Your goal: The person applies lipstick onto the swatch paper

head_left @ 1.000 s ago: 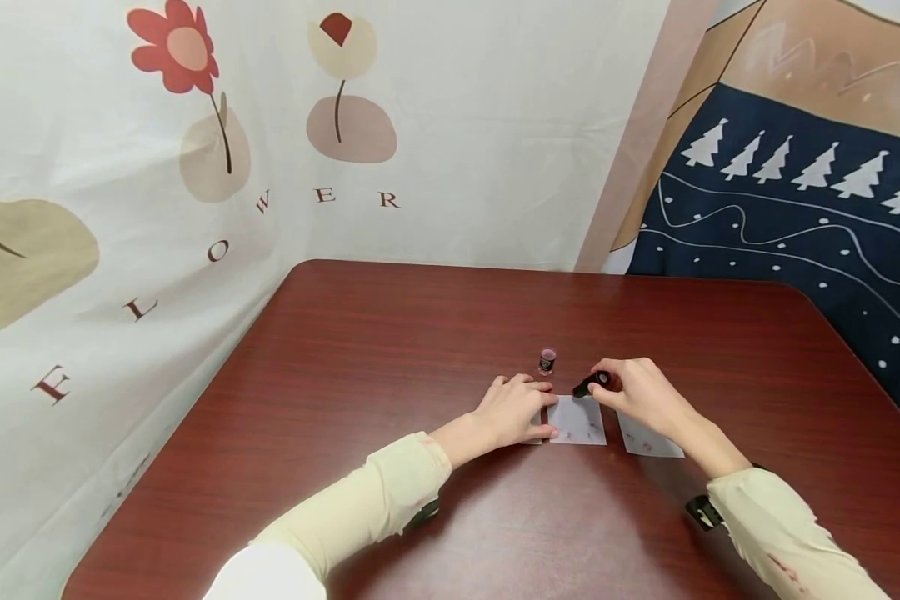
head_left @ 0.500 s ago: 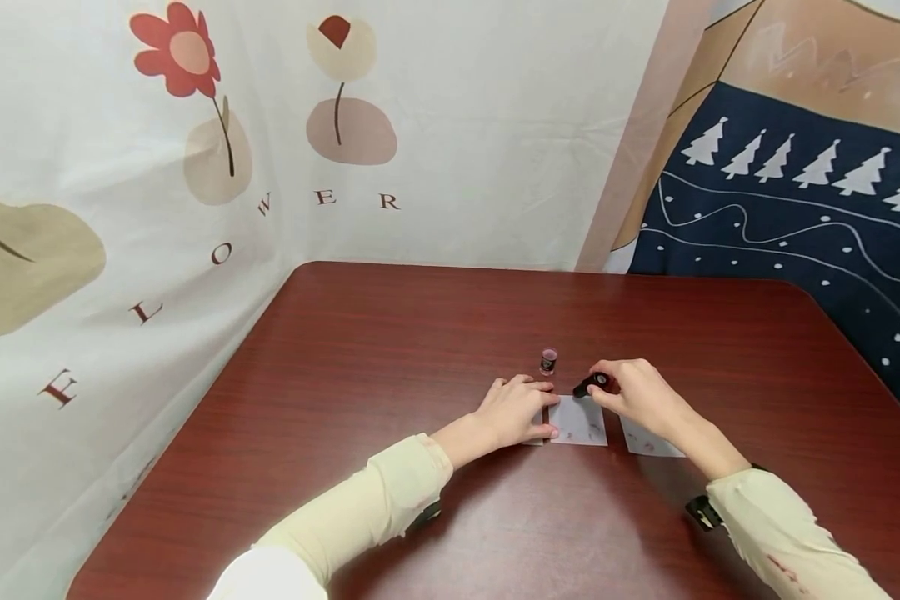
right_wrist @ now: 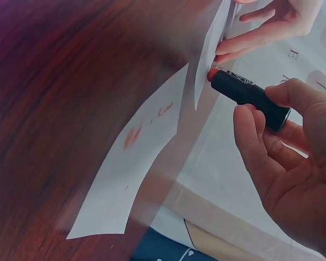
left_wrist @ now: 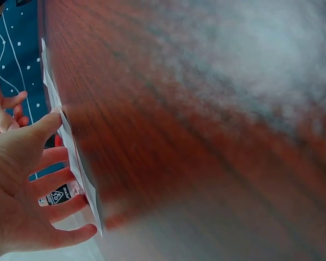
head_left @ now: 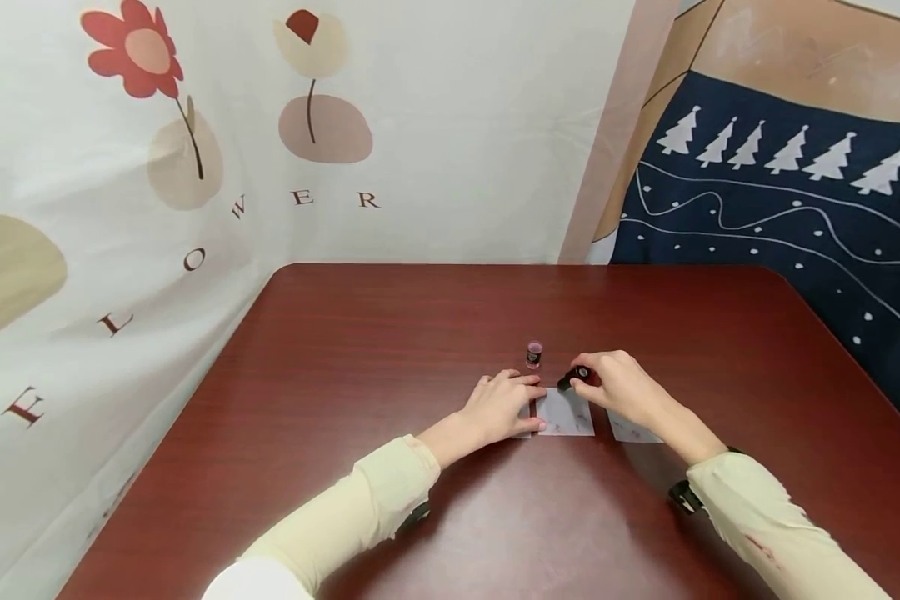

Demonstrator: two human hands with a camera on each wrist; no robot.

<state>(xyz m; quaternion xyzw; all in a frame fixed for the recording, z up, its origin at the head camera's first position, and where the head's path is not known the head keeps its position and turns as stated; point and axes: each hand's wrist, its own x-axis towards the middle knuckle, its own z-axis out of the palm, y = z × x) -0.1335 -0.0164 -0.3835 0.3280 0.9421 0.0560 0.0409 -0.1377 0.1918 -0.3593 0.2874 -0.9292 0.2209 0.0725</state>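
Note:
Fingers and thumb of my right hand (head_left: 626, 387) pinch a black lipstick (head_left: 574, 378). Its red tip (right_wrist: 212, 75) is at the upper part of the middle sheet of white paper (head_left: 566, 415); the right wrist view shows it at the paper's surface. My left hand (head_left: 495, 408) rests with spread fingers over the left edge of that sheet and on another paper (head_left: 523, 422), which it mostly hides. To the right, partly under my right hand, lies a third paper (right_wrist: 136, 157) with reddish smears.
A small clear pinkish cap or pot (head_left: 534, 354) with a black label stands behind the papers. The dark red-brown table (head_left: 390, 333) reaches back to a white flower-print cloth (head_left: 450, 125), with a navy tree-print cloth (head_left: 765, 200) at right.
The head view has turned slightly, so everything appears shifted left. Both hands keep nearly the same places on and over the papers, the lipstick still in the right one.

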